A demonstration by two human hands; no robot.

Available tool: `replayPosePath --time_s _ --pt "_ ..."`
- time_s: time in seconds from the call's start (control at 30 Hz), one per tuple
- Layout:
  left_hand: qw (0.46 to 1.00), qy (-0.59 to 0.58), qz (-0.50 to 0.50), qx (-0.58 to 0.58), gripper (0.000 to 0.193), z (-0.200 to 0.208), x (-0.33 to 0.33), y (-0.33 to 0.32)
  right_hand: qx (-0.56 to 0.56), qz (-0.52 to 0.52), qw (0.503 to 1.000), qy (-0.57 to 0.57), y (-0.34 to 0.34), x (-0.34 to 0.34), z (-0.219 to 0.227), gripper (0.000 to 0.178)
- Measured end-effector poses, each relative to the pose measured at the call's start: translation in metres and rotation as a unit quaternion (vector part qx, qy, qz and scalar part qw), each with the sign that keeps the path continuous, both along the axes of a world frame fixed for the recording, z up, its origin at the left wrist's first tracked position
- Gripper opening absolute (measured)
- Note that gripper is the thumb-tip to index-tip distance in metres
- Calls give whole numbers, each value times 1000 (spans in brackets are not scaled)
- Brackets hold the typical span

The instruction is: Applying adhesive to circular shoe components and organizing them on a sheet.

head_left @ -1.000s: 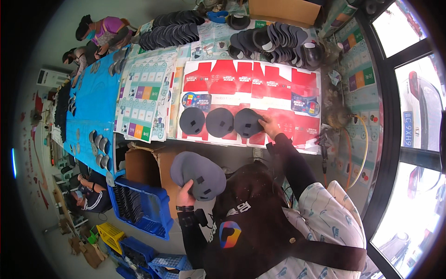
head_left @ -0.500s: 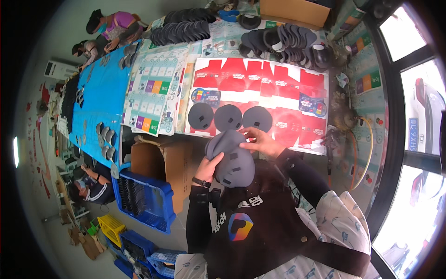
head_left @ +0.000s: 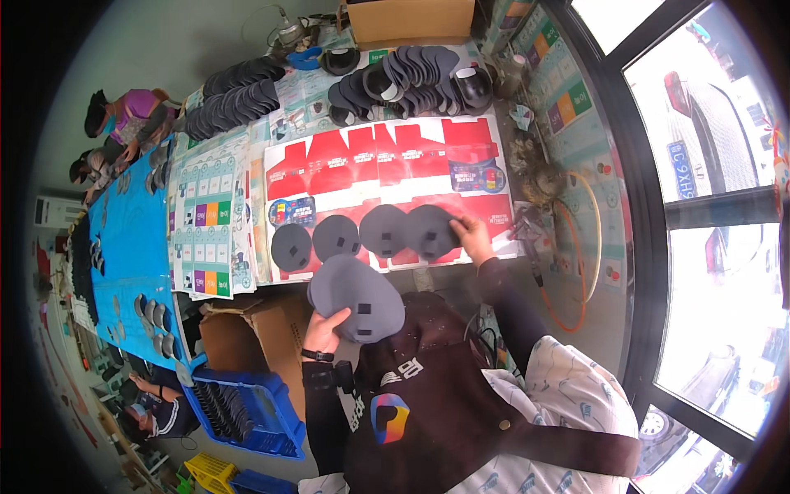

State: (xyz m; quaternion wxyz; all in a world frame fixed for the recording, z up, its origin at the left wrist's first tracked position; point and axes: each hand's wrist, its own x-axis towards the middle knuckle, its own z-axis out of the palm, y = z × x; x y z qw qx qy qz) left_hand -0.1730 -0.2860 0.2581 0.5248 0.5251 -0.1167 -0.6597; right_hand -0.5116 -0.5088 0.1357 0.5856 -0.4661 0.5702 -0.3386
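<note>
My left hand (head_left: 323, 331) grips a stack of grey rounded fabric pads (head_left: 355, 288) in front of the table edge. Small black patches show on the top pad. Over the red and white printed sheet (head_left: 354, 183), my right hand (head_left: 475, 239) pinches the right edge of a single grey pad (head_left: 431, 234). That pad overlaps its left neighbour, a grey pad (head_left: 382, 229) in the same row. Farther left in the row lie a third pad (head_left: 336, 236) and an end pad (head_left: 291, 247), each with dark patches.
Piles of dark curved pieces (head_left: 411, 78) stand behind the sheet, near a cardboard box (head_left: 411, 23). Printed sheets (head_left: 210, 222) lie to the left, beside a blue-covered table (head_left: 123, 230) with people behind it. A blue crate (head_left: 284, 412) sits lower left; hoses (head_left: 597, 247) hang at right.
My right hand has moved from the stack to the row's right end, bringing a pad down onto the sheet. The stack stays in my left hand, and the whole view has shifted.
</note>
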Motion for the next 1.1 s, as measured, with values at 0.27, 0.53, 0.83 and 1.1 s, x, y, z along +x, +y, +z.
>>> replayPosePath --time_s 0.27,0.53,0.83,1.1 --pt "998 21 61 29 56 -2 17 18 33 6 999 -41 -26 -49 -50 12" --pt "995 10 95 28 53 -7 13 16 123 15 990 -62 -33 -34 -53 15" --pt "997 -16 62 32 46 -3 11 -7 -100 88 980 150 -25 39 43 45" --pt "998 50 -42 12 64 -3 70 -18 30 356 931 -78 25 199 107 28"
